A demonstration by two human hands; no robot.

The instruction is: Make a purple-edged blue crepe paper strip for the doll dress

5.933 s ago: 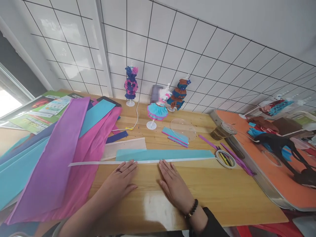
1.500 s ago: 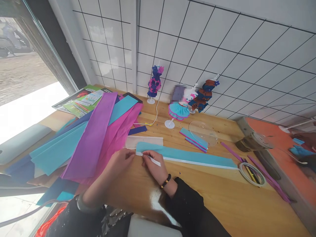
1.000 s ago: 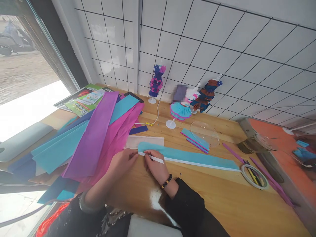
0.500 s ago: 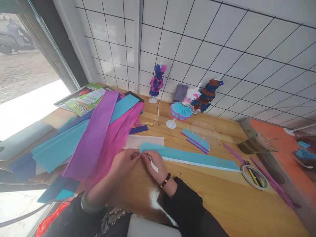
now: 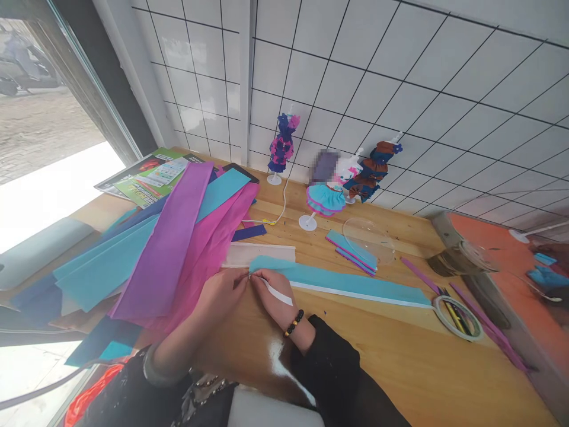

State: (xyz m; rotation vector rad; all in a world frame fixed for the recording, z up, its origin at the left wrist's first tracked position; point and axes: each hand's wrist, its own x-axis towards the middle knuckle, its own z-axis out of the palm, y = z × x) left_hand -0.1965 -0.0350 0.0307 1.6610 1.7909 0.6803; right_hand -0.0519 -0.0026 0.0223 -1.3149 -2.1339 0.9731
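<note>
Near the centre of the frame, the meeting fingertips of the left hand (image 5: 224, 293) and right hand (image 5: 275, 296) hide the near left corner of the blue strip (image 5: 355, 281) and part of the white tape (image 5: 281, 295); the left one may be pinching that tape, but the spot is too small to tell. Pixel blocks mask a patch beside the middle dress stand (image 5: 326, 198). The orange surface (image 5: 489, 237) runs off the right edge, its far items blurred. Upper left, a hazy scooter (image 5: 29, 65) is cut off.
</note>
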